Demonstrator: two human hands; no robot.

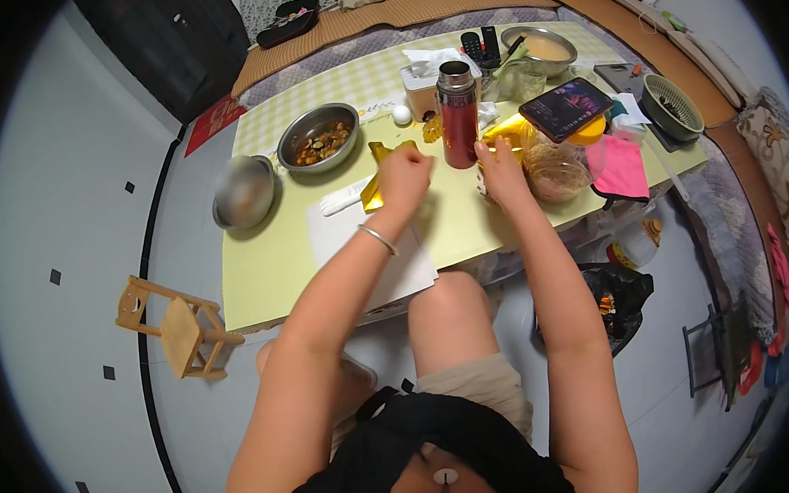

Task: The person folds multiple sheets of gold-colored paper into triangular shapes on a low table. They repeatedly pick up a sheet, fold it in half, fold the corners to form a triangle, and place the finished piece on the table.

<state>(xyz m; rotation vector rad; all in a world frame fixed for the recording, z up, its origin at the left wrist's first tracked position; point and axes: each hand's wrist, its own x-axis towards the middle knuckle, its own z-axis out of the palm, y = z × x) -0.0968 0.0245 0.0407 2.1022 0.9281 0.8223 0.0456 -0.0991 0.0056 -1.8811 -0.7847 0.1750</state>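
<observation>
My left hand (406,179) is closed over the table, its fingers curled; what lies inside them, if anything, is hidden. Gold foil (371,197) shows beside and behind that hand, near a white wrapped packet (343,198) and white paper (331,236). My right hand (503,171) is just right of a red vacuum flask (458,123), with its fingertips apart. The flask stands upright without a lid. More gold foil (515,133) lies behind my right fingers, next to a clear plastic jar (558,174) with brown contents.
At the left are a steel bowl of food (318,139) and a blurred, tilted steel bowl (244,194). A phone (567,109) rests near the jar, beside a pink cloth (621,170). Farther back stand a tissue box (420,89) and a basin (540,47). A wooden chair (181,333) stands left.
</observation>
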